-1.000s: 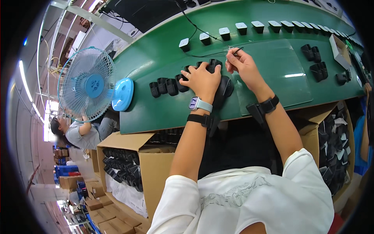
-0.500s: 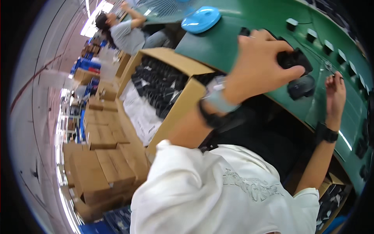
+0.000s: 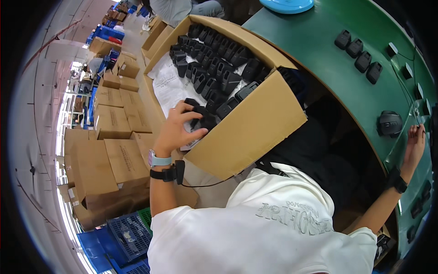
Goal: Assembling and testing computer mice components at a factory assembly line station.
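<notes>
My left hand reaches into an open cardboard box, its thumb and fingers curved around a black plastic unit. Rows of similar black units fill much of the box. On the green table, several more black units stand in a slanting line. My right hand is at the table's right side, fingertips pinched on a thin cable. Beside it sits a rounded black computer mouse.
Small white-faced black blocks line the table's far side with thin cables. A blue round base stands at the table's far end. Stacked cartons and blue crates are on the left. Another person sits beyond the box.
My left hand has swung from above the table down left into the box. Several black units now stand in a line on the table. My right hand remains near the cable.
</notes>
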`<state>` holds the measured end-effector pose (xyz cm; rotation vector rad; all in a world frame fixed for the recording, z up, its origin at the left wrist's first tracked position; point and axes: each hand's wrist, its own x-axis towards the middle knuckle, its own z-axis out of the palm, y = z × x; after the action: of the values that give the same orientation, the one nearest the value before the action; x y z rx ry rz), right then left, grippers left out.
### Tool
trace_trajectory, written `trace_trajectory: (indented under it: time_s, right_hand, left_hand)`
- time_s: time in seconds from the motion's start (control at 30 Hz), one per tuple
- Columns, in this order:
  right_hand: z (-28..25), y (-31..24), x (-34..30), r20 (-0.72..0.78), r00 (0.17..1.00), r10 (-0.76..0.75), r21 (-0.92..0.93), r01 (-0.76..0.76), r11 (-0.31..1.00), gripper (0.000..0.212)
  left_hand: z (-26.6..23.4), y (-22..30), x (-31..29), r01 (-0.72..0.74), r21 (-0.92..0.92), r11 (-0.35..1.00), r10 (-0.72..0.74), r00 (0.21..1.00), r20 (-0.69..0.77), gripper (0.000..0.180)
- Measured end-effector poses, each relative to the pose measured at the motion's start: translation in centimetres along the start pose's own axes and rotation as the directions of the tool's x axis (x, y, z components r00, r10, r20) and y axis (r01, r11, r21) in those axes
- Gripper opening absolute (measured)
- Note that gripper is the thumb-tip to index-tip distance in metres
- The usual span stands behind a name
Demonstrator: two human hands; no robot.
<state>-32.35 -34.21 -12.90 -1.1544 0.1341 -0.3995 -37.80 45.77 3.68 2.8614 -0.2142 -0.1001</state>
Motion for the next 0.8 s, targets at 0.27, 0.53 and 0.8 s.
trace_trajectory:
  time_s: [0.27,0.53,0.8]
  right_hand:
    - [-0.4,-0.4,0.2,-0.108,0.994,-0.011,-0.127,-0.003,0.992,0.026]
    - [9.3,1.0,-2.3,-0.122,0.982,-0.142,-0.559,0.050,0.828,0.021]
    - [10.5,-0.7,-3.3,-0.065,0.992,-0.108,-0.446,0.068,0.892,0.011]
  left_hand:
    - [-0.1,-0.4,0.8,-0.111,-0.222,0.969,0.122,0.992,0.036,0.046]
    - [-3.2,19.4,13.8,-0.583,-0.271,0.766,0.539,0.812,-0.224,0.020]
    - [15.9,36.8,28.0,-0.426,0.149,0.892,0.451,0.836,-0.312,0.055]
